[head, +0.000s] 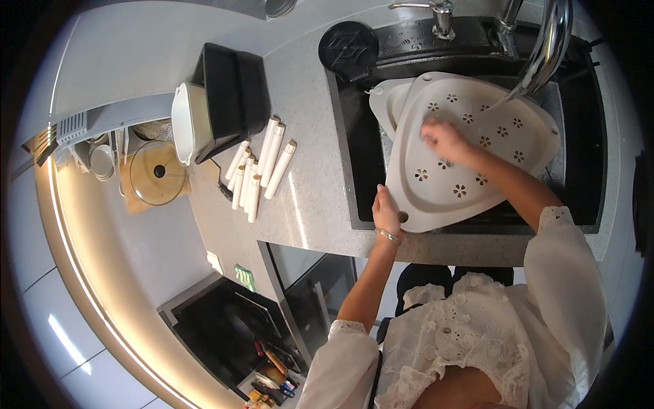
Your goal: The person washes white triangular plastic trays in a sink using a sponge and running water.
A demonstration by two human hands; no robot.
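A white plastic panel (460, 204) with flower-shaped cut-outs and rounded corners lies tilted across the black sink (357, 174). My left hand (387, 212) grips its near left corner, thumb on top. Over the upper left part of the panel is my right hand (443, 139), its fingers curled against or just above the surface; whether it holds something small cannot be told. A second white panel (384, 105) lies beneath the first. From the chrome faucet (546, 51) a thin stream of water falls onto the top panel.
Several white tubes (280, 168) lie on the counter left of the sink. Behind them stand a black bin (235, 92) and a white container (191, 122). A round black drain cover (349, 50) rests at the sink's back left corner, near a chrome soap dispenser (443, 20).
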